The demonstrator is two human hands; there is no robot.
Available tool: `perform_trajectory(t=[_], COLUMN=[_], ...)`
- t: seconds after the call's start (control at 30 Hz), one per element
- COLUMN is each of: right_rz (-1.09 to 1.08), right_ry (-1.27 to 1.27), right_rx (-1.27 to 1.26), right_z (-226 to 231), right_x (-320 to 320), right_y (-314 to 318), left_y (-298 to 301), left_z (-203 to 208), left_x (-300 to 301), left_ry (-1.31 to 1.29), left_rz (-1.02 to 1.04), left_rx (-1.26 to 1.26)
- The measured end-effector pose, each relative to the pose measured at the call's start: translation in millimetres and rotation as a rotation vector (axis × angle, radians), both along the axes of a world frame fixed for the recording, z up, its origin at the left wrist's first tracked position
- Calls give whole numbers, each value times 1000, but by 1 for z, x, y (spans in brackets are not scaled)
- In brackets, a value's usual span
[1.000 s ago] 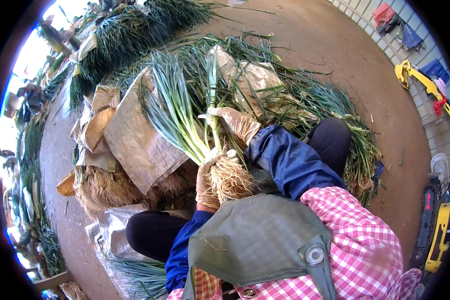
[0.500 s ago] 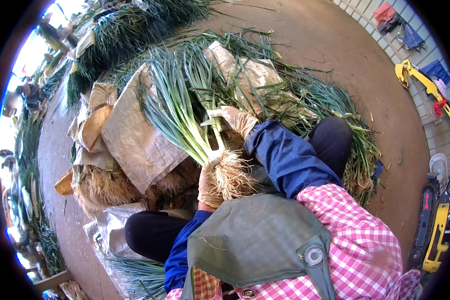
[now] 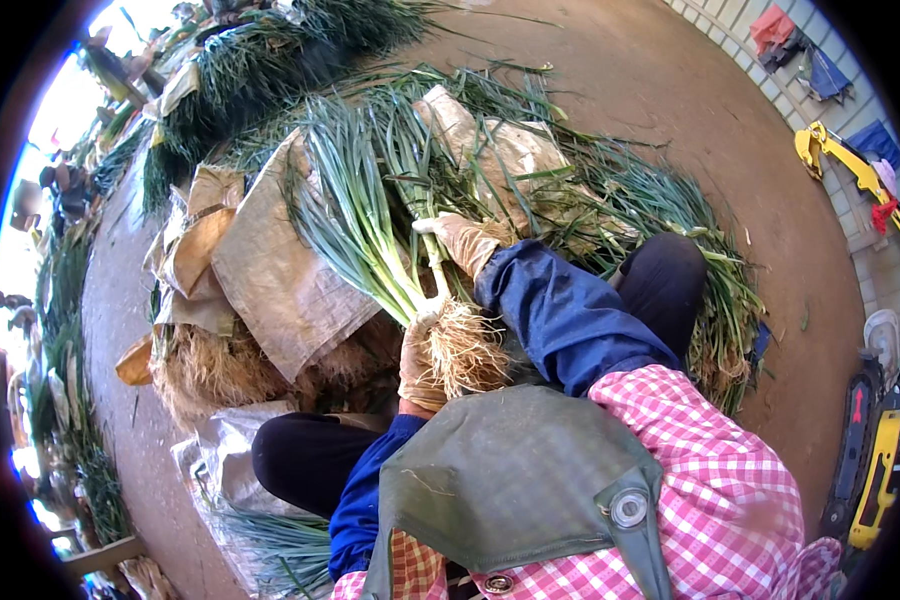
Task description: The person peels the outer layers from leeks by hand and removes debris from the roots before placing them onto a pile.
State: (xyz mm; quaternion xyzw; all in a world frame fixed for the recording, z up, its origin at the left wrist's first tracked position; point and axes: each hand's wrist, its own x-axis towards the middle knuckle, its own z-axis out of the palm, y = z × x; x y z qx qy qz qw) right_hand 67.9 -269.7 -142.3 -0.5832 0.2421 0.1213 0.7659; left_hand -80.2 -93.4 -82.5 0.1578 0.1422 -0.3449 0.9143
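A bunch of green onions (image 3: 375, 225) lies in front of me, its long leaves fanned away and its pale roots (image 3: 467, 350) toward my body. Wrapped round the white lower ends just above the roots is my left hand (image 3: 422, 362), in a tan, dirt-stained glove. My right hand (image 3: 467, 243), gloved likewise, is closed on a single stalk at the bunch's right side, higher up than the left. Part of the right fingers is hidden behind the stalk and leaves.
Beige sacking (image 3: 280, 270) covers more rooted onions (image 3: 210, 372) at left. A heap of loose leaves (image 3: 660, 210) spreads at right. Silvery plastic sheeting (image 3: 235, 450) lies by my left knee. A yellow toy-like digger (image 3: 860, 180) stands at far right near a tiled wall.
My right hand has shifted slightly on the stalk, its forearm turning a little to the left. The left hand keeps its hold on the bunch.
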Motion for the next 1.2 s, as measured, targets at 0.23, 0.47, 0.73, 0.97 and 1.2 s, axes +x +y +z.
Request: perform_trajectory(t=[0.23,0.47,0.73,0.97,1.2], right_rz=[-351,-291,194,118,-200], right_ry=[-127,-337,-305,-343,-169], right_rx=[-659,170,363,258,-705], right_z=[-27,28,104,181,268], right_x=[-17,-62,-150,-191,-289], right_y=[-5,7,19,-59,-241], left_y=[-8,-2,-5,7,3], left_z=[-21,-29,-34,-26,-39], left_x=[3,14,24,25,28], left_ry=[-15,25,-1,-54,-67], left_rz=[49,52,109,31,73], left_rx=[20,36,-7,14,27])
